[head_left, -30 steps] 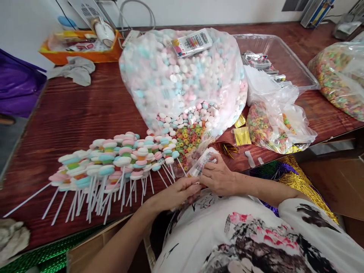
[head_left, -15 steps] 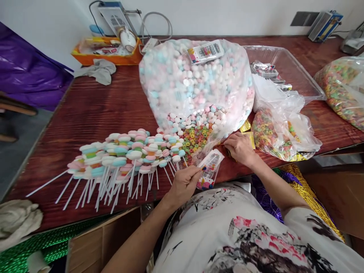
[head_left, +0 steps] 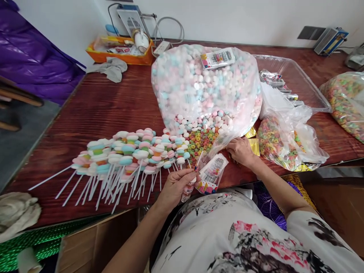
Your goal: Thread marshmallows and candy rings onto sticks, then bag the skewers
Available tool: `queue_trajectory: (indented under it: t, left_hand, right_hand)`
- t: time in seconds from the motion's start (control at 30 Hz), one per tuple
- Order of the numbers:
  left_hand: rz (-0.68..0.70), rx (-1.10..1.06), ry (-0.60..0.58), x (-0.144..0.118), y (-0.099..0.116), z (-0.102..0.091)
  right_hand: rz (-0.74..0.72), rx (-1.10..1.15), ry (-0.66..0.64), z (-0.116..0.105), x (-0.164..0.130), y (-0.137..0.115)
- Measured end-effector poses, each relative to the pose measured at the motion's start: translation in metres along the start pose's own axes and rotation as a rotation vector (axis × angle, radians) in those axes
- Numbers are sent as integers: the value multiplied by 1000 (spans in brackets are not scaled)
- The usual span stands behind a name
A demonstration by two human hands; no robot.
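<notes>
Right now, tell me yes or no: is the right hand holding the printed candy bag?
No: the right hand rests by the gold twist ties, while the left hand holds the printed candy bag.

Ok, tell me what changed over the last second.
The right hand let go of the printed bag and moved out to the gold twist ties by the cereal rings. The left hand kept its grip on the bagged candy stick. The row of candy sticks stayed put.

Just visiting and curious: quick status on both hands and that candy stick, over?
Left hand shut on bagged candy stick. Right hand at gold twist ties, grip unclear. Big sweets bag close behind; nothing blocking.
</notes>
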State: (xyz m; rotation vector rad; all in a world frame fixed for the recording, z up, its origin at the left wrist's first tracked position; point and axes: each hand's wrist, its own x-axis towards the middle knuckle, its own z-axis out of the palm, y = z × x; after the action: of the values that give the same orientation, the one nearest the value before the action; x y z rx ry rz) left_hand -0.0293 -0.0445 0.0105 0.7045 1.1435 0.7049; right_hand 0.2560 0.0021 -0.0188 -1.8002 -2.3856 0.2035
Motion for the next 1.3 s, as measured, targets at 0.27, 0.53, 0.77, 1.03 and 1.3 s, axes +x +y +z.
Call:
queue_trajectory:
  t: [0.27, 0.53, 0.77, 1.03, 1.3]
  left_hand:
    - [14, -99, -57, 0, 4, 10]
    - [-24, -155, -165, 9, 8, 35]
    - [8, -280, -271, 23, 7, 80]
    - [436, 202, -282, 23, 8, 50]
    - [607, 420, -247, 10, 15, 35]
  right_hand:
    - [-49, 486, 330, 3, -17, 31]
    - [-19, 779, 538, 7, -28, 14]
    - [-195, 656, 736, 1, -31, -31]
    - [111, 1473, 56, -16, -33, -45]
    - [89, 1502, -182, -27, -16, -46]
